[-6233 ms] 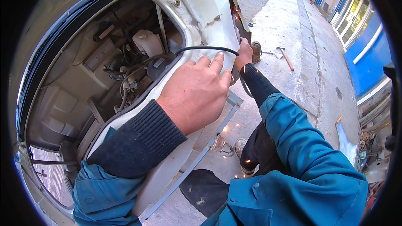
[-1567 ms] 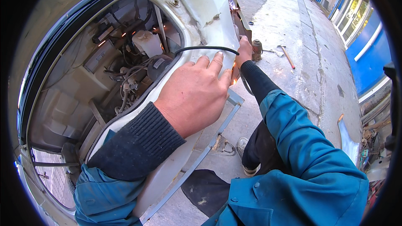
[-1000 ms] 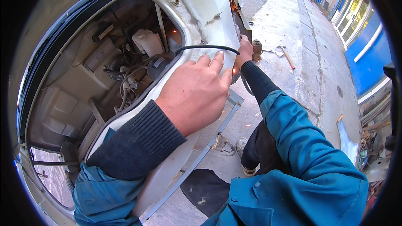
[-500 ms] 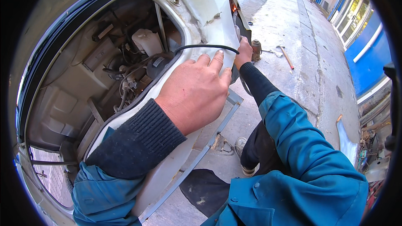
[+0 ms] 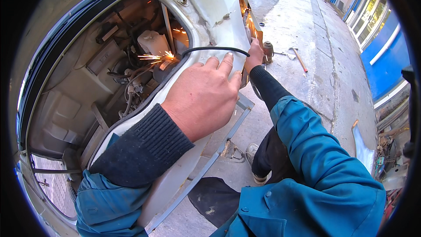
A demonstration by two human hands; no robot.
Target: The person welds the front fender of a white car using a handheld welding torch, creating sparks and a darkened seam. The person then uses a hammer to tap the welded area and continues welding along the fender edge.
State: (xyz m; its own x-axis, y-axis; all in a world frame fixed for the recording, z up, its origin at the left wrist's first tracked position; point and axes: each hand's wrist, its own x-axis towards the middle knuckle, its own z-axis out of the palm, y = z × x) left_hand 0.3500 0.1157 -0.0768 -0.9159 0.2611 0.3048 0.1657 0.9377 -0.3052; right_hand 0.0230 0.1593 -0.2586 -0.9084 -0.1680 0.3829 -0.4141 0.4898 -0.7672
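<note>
My left hand [image 5: 204,98] lies on the pale car body [image 5: 228,30], palm down, its fingers spread over the edge beside the open compartment. A thin black corrugated hose [image 5: 215,48] passes just beyond its fingertips toward my right wrist. At the gap in the car's outer side, my right hand [image 5: 255,56] is closed around a slim grey welding torch [image 5: 251,28], mostly hidden by the hand and panel. Bright orange sparks [image 5: 248,17] fly at its tip. More sparks [image 5: 164,55] spray inside the compartment near a white plastic tank [image 5: 153,41].
A bottle jack [image 5: 268,52] stands on the concrete beside the car, with a red-handled hammer [image 5: 300,60] farther right. A grey metal bar [image 5: 206,171] runs below my left arm. Scrap parts [image 5: 394,171] lie along the right-hand wall.
The small glow at the torch has grown into a strong orange burst. Sparks now shoot into the compartment too. Both hands keep nearly the same places.
</note>
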